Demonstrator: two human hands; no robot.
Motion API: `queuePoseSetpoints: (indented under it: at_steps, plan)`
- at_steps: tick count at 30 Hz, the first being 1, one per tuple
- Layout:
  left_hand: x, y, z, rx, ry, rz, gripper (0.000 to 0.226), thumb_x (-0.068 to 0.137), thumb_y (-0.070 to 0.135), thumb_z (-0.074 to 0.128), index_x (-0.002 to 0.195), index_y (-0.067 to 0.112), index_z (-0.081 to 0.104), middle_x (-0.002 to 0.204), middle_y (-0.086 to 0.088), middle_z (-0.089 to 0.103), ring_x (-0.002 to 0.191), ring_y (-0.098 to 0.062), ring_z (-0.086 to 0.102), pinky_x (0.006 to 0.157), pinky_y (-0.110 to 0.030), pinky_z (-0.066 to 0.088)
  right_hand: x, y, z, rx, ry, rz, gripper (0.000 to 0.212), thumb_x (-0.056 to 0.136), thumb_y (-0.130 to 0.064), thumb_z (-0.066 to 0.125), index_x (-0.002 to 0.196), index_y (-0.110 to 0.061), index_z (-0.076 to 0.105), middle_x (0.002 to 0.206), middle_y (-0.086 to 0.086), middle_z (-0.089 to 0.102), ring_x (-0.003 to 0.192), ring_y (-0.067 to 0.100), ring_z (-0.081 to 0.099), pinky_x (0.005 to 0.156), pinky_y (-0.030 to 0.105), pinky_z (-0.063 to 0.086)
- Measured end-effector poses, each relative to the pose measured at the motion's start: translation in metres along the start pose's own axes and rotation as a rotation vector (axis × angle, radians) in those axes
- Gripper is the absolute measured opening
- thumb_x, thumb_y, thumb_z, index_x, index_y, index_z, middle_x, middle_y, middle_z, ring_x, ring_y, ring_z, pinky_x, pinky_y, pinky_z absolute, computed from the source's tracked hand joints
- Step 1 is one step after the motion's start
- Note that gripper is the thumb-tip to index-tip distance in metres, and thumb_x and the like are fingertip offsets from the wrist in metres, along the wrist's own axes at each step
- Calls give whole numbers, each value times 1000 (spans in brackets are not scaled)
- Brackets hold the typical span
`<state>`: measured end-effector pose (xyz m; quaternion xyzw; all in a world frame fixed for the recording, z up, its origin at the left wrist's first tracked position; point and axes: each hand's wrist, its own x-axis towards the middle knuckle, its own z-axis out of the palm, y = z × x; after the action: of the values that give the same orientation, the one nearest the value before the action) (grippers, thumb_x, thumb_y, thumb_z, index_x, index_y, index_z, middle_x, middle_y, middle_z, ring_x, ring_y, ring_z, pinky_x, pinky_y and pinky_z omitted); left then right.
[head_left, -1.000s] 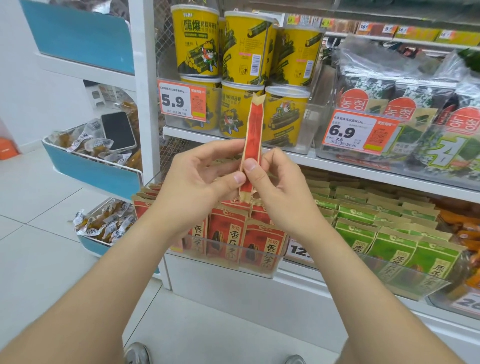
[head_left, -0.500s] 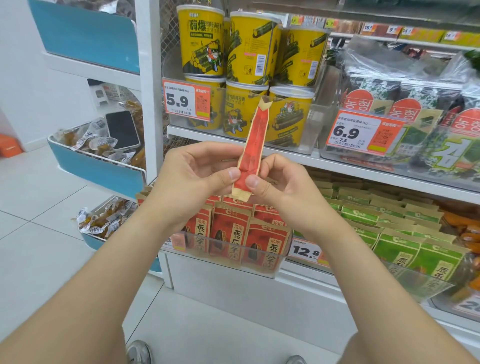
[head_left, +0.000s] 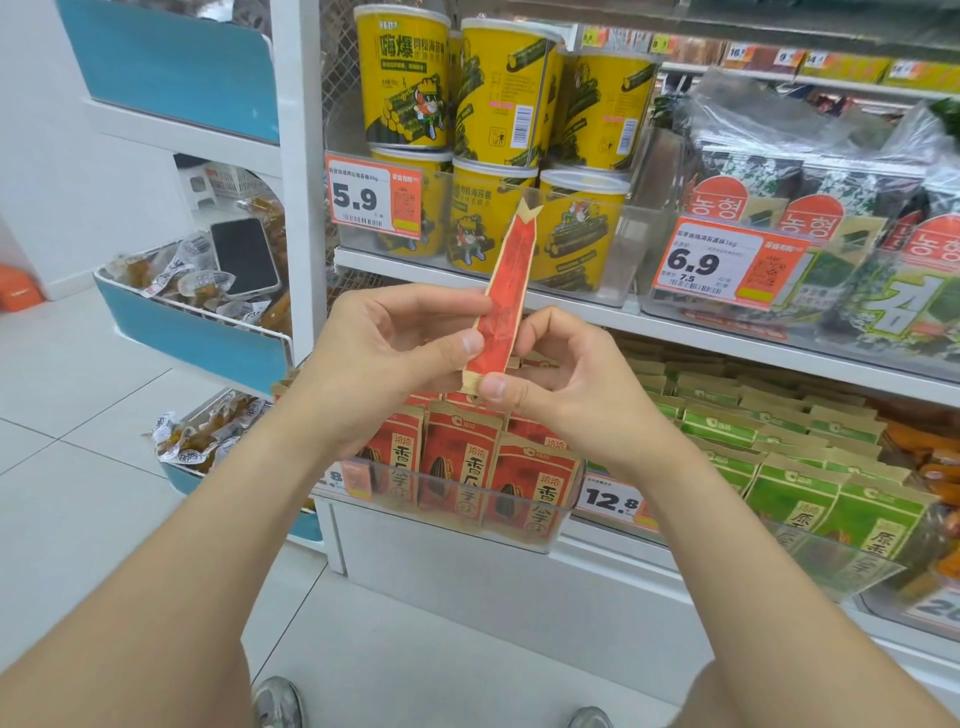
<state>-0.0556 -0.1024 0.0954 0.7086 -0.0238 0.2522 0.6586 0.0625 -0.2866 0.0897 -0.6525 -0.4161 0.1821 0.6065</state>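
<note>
A flat red and tan paper packet stands edge-on to me in front of the shelves, its top tilted slightly right. My left hand pinches its lower left edge with the thumb. My right hand pinches its bottom end from the right. Below my hands a clear bin holds a row of matching red packets.
Yellow tubs fill the upper shelf behind a 5.9 price tag. Seaweed bags sit to the right, green packets on the lower shelf. At left, a blue bin holds small snacks and a phone. White floor tiles lie below.
The packet has tilted a little to the right and shifted slightly lower, and my right thumb has slid down to its bottom end. My view has shifted slightly.
</note>
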Motion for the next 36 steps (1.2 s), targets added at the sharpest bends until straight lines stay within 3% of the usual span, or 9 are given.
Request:
queuePoseSetpoints:
  at_steps: [4,8,17,21,25,27,30,33,36]
  plan:
    - [0,1,-12,41,-123,3,59,82,-20,78,132,11,73,129,-4,78,129,-21,70,106,-42,58,2,3,0,-5,28,-4,37,86,-10,87,103,-5,55,115,5,79,93,35,81,84,49,66]
    - [0,1,-13,69,-146,6,62,80,-23,78,132,10,72,131,-2,77,131,-18,68,101,-39,61,3,4,1,3,10,11,35,89,-8,84,104,-3,53,111,3,79,89,31,81,78,40,65]
    - [1,-2,-13,46,-130,-23,64,72,-19,87,121,12,61,135,-5,73,124,-27,71,85,-38,64,4,7,-2,68,-65,82,17,102,-6,70,110,-4,56,121,12,75,105,35,76,93,53,64]
    - [2,-2,-12,84,-148,-66,85,79,-24,79,147,20,55,141,-1,70,126,-26,70,98,-53,62,3,6,-4,12,-64,84,16,100,-10,74,106,-5,61,124,14,74,105,39,77,93,58,63]
    - [-1,5,-7,89,-148,-140,45,100,-7,63,135,20,71,129,-5,77,120,-30,74,93,-67,61,2,8,-4,-89,-18,106,37,83,-23,91,103,-13,61,125,6,76,96,39,80,93,63,62]
    - [-3,7,2,70,-119,-202,25,105,11,65,128,15,73,119,-9,80,111,-32,77,83,-65,64,2,9,-5,-102,-23,104,57,72,-31,98,104,-16,54,124,4,76,97,39,79,90,64,62]
    - [-6,5,14,151,-83,-238,32,95,29,77,120,12,69,108,-5,82,96,-28,80,66,-49,67,2,11,-1,-175,-4,95,78,64,-38,104,112,-24,44,124,-3,74,102,25,77,92,58,63]
    - [-7,0,18,189,-51,-270,28,99,21,76,121,10,62,103,-7,83,93,-33,81,73,-55,67,2,12,6,-280,46,39,99,60,-43,105,130,-32,36,121,-13,72,111,17,75,96,52,62]
    - [-5,1,17,139,-22,-263,21,106,13,66,126,12,63,104,-7,83,95,-30,81,72,-46,67,3,9,13,-275,153,-44,130,65,-38,104,158,-45,14,140,-12,62,122,15,71,104,48,58]
